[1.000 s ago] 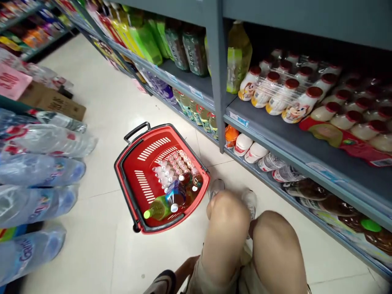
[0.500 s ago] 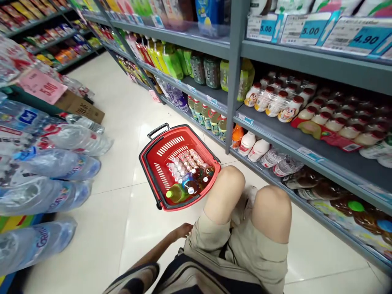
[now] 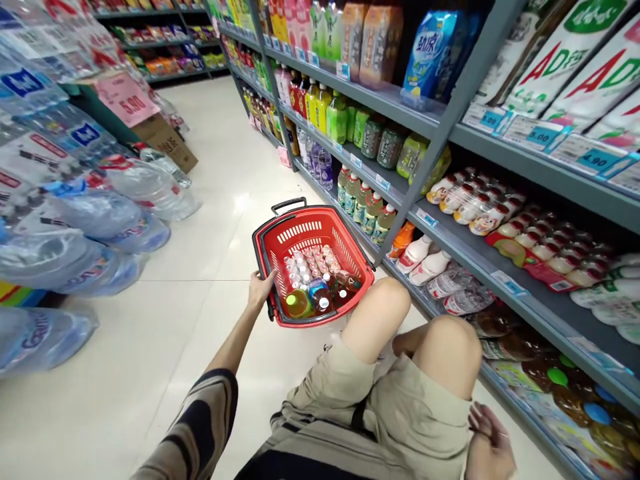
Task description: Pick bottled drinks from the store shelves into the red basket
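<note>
Your left hand (image 3: 260,291) rests open-fingered against the near-left rim of the red basket (image 3: 314,227), not yet clamped; curl your fingers over that rim; the bottles (image 3: 313,283) lie just right of your grip; your right hand (image 3: 487,443) hangs loose and empty.

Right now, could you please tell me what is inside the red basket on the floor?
The red basket holds a shrink-wrapped pack of small bottles, a green-capped bottle and a blue-capped bottle. The left hand touches its rim. Anything beneath them is covered.

floor (image 3: 210,200): white tiles | on it: red basket (image 3: 300,230), water packs (image 3: 95,220), carton (image 3: 167,140)
</note>
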### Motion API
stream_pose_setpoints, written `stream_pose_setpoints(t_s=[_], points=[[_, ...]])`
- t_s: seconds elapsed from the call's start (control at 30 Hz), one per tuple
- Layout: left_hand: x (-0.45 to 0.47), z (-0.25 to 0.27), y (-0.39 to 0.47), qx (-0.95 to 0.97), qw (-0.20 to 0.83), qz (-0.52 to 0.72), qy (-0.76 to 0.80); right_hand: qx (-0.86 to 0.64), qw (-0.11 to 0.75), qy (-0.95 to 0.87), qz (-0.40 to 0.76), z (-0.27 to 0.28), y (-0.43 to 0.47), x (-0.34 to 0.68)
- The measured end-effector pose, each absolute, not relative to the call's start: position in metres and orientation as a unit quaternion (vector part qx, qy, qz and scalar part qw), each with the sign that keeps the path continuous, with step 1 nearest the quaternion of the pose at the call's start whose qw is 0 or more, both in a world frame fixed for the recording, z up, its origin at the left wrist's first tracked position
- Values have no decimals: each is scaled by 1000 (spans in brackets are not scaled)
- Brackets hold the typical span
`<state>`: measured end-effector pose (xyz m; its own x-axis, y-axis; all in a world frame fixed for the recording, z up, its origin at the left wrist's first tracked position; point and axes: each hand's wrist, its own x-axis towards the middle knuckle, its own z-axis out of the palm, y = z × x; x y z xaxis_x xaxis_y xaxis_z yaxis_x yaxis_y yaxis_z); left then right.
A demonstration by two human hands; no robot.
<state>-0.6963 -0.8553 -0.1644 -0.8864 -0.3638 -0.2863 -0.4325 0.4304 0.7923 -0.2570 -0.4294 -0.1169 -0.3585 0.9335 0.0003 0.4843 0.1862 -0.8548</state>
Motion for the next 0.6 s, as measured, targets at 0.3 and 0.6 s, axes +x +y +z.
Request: stream_pose_setpoints(t_s=[0.3, 0.6], points=[[-728, -185, -848, -266, 4, 444, 856, -182, 231, -874, 386, -32, -434, -484], [-815, -178, -850, -290, -6, 397, 871, -146, 122, -908, 374, -66, -447, -536]])
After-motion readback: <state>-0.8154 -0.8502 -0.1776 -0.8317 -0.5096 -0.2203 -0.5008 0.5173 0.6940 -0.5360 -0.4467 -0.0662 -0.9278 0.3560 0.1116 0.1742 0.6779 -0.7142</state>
